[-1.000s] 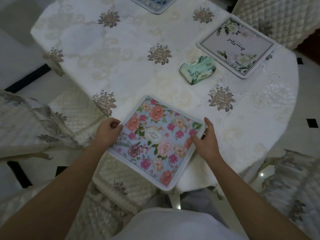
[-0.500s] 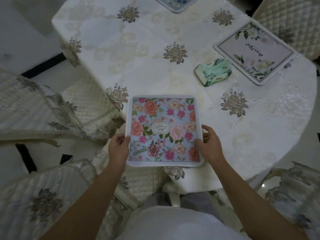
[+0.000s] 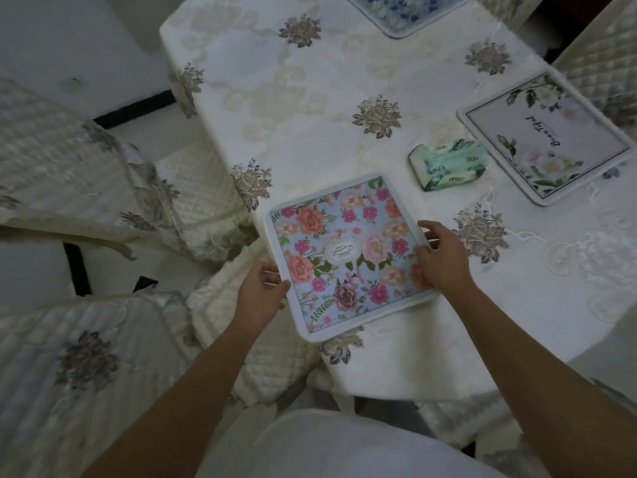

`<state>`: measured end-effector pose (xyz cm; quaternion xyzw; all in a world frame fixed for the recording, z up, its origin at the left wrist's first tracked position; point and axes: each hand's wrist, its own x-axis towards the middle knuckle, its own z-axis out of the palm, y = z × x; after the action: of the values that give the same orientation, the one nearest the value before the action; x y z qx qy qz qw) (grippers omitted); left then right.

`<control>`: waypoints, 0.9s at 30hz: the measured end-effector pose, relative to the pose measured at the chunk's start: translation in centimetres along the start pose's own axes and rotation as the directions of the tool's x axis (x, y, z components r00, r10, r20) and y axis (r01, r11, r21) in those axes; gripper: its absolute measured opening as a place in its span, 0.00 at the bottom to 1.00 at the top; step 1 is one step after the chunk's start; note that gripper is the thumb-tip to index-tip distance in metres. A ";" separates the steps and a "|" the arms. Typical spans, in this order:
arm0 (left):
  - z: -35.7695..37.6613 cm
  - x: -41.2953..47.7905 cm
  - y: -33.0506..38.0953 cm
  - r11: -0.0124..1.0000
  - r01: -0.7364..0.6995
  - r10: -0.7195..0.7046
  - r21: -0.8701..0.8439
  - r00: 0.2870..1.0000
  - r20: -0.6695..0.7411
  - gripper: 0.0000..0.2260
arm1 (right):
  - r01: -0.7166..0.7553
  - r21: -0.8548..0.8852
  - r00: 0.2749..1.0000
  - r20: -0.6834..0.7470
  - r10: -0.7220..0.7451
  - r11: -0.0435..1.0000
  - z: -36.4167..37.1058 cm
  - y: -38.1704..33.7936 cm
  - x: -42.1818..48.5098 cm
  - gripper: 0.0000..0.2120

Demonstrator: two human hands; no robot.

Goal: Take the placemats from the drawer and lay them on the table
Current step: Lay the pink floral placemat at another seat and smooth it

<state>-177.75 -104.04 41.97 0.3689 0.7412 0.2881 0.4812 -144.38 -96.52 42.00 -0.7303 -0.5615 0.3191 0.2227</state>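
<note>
Flowery placemat point(image 3: 344, 253) flat on the near corner of the table point(image 3: 275, 81), picture side up. Almost square, so hard to tell which side is longer. Turned a little, not straight: far right corner toward the green pack point(image 3: 448, 163), near left corner at the table's edge. Left hand point(image 3: 260, 293) pinching the left side, fingers curled at the rim. Right hand point(image 3: 443, 260) holding the right side, fingers a bit apart and bent over the edge. Farther off, white placemat point(image 3: 548, 139) on the right, blue placemat point(image 3: 400, 12) at the far end.
</note>
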 end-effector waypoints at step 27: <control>9.2 -6.0 0.3 0.982 -0.001 0.034 0.191 0.985 -0.171 0.23 | 0.236 -0.162 0.968 0.126 -0.218 0.958 -6.2 7.1 0.1 0.21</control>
<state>-167.51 -108.15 41.81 0.3931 0.8011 0.2513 0.3748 -135.08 -98.15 41.44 -0.6597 -0.6787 0.2790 0.1623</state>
